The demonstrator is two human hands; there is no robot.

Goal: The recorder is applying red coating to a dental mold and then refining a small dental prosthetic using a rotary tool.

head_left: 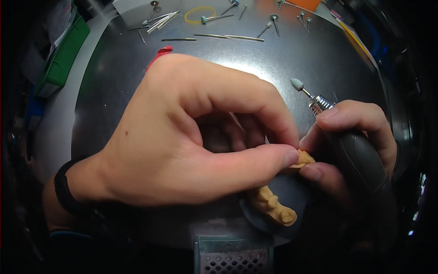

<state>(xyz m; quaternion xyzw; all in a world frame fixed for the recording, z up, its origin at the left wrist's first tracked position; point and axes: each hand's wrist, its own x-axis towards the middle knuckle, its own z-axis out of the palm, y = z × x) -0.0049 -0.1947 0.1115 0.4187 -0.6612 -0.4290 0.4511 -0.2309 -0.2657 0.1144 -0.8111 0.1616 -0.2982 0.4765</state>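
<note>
Showing in two stretches, the tan dental model [273, 208] lies right of centre over a dark base [258, 223]; the left thumb hides whether those stretches join. It looks light, stiff and plaster-like: dry rather than slippery, but probably brittle at the thin tooth edges, so the thicker ridge below the teeth seems the safer place to take hold. The left hand [178, 132] has thumb and forefinger pinched together on the upper stretch, though a small piece between them could be hidden. The right hand [365, 116] touches that same end with its thumb while its grip is wrapped round a black rotary handpiece [356, 153], which looks heavier and is best held by its thick body, away from the pale pointed bit [297, 84]. Beyond, loose burs [274, 23] and metal rods [179, 39] lie on the dark desk [118, 59].
</note>
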